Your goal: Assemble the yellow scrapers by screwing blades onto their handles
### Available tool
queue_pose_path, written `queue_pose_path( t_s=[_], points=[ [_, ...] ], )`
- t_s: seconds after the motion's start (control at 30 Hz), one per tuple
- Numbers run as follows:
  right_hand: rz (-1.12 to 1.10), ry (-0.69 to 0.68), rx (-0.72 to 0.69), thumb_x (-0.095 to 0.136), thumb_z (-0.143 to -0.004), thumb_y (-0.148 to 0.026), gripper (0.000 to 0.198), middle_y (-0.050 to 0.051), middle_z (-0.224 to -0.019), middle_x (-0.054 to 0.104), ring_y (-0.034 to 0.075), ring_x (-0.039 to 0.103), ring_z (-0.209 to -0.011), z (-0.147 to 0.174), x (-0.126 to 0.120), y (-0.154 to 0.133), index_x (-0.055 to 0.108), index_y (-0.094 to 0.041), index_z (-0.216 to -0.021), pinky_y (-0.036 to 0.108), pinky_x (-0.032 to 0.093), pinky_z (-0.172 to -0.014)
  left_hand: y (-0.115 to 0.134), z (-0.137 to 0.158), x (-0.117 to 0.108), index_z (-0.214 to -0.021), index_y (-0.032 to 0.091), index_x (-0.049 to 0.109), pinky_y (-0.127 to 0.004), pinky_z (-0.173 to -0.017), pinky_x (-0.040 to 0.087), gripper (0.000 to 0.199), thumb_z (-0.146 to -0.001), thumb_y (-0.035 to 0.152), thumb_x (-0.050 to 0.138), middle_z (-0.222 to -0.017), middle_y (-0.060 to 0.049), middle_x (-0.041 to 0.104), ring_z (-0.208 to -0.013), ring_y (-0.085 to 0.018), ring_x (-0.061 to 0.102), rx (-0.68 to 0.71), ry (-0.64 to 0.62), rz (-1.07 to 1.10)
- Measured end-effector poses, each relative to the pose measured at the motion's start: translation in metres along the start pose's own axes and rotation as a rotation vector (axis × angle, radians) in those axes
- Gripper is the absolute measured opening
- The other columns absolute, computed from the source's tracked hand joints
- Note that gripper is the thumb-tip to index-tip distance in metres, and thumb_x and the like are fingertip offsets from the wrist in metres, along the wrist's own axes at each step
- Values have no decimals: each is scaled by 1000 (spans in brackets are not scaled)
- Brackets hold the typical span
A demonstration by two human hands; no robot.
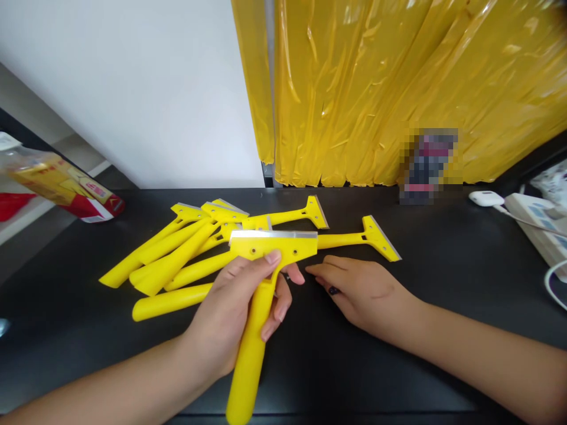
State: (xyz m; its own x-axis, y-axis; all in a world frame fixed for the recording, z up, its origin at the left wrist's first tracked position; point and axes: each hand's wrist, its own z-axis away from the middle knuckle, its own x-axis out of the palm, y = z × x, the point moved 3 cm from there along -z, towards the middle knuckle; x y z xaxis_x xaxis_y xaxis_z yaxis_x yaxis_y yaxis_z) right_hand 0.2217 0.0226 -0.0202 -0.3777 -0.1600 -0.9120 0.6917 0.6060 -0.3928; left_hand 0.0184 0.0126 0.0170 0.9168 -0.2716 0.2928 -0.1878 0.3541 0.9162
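Note:
In the head view my left hand (239, 295) is closed around a yellow scraper (248, 348), its thumb pressed on the wide head. That scraper stands tilted with its head up, a silvery blade edge along the top, two holes in the head, and the handle pointing down toward me. My right hand (363, 289) rests on the dark table just right of the scraper, with a dark ring on one finger. Its fingers stretch loosely leftward, partly hidden beneath the hand, and no object shows in them. Behind my left hand lies a pile of several similar yellow scrapers (172, 251).
At the left edge lies a tilted bottle (75, 189) with a yellow and red label. A blurred-out upright object (427, 165) stands at the back against yellow plastic sheeting (354, 88). On the right are a white charger case (485, 199), a power strip (538, 227) and cables.

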Motion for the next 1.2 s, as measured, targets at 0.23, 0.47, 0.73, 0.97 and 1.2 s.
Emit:
queue_pose_path(
  t_s=[0.23,0.47,0.73,0.97,1.2],
  points=[
    [-21,55,29,54,-97,-12,15,7,-94,71,22,68,-84,4,-8,11,67,-18,-100,34,50,-74,-14,2,4,-89,15,72,-18,-40,28,42,-104,50,54,-51,1,59,-35,-7,41,-91,-48,-6],
    [-113,69,124,51,-96,-14,16,7,-93,70,21,64,-81,2,-20,7,66,-18,-99,34,47,-73,-20,3,7,-85,14,72,-17,-38,28,44,-103,51,55,-49,0,58,-34,-6,41,-148,-80,4],
    [-1152,-182,542,75,-79,-26,8,-4,-71,60,11,44,-64,3,-40,-16,70,-20,-81,24,31,-57,-30,17,12,-84,13,76,-15,-37,32,48,-97,57,65,-55,-3,63,-36,-6,44,-207,-201,49],
    [-1634,-147,616,81,-83,-25,16,-6,-62,46,7,29,-55,10,-26,-17,68,-17,-80,24,20,-52,-29,14,14,-83,14,77,-14,-36,32,48,-97,58,65,-54,-3,63,-35,-5,43,-185,-180,60],
    [-1744,-129,623,79,-93,-36,24,0,-73,57,7,31,-58,14,-33,-15,72,-14,-87,24,15,-50,-28,10,11,-84,14,76,-13,-36,34,46,-98,57,65,-55,-2,63,-35,-5,44,-175,-164,63]
  ],
)
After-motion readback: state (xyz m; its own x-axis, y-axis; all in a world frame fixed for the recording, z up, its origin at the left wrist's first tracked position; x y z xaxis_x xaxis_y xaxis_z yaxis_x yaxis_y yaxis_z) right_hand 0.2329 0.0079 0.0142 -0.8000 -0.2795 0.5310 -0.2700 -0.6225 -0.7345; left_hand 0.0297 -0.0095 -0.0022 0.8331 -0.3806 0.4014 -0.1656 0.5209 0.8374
